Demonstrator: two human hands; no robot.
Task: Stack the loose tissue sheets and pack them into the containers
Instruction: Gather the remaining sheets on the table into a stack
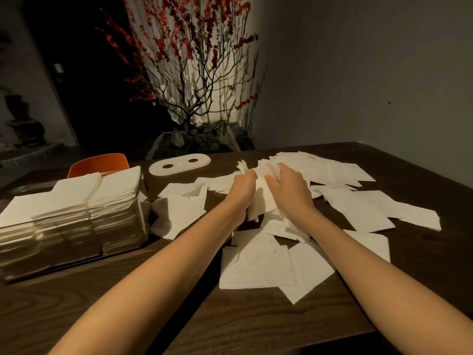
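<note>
Two hands are working together at the middle of the table (128,311), and I am watching them gather a bundle of tissue sheets (262,193) between them: the left hand (243,190) is curling its fingers round the bundle's left edge, while the right hand (289,188) is gripping the right side with the thumb spread toward the left one. Loose tissue sheets (358,213) are lying scattered all round the grip, some just below the wrists and many more spreading away to the right of it. Well to the left of the grip, a clear container (76,234) is sitting on the table, already holding stacked tissues (84,196) that are rising above its rim. Beyond it, an orange container (99,163) is showing only partly; I cannot tell what is inside. Between that and the grip, a white oval lid (179,163) with two holes is lying flat.
</note>
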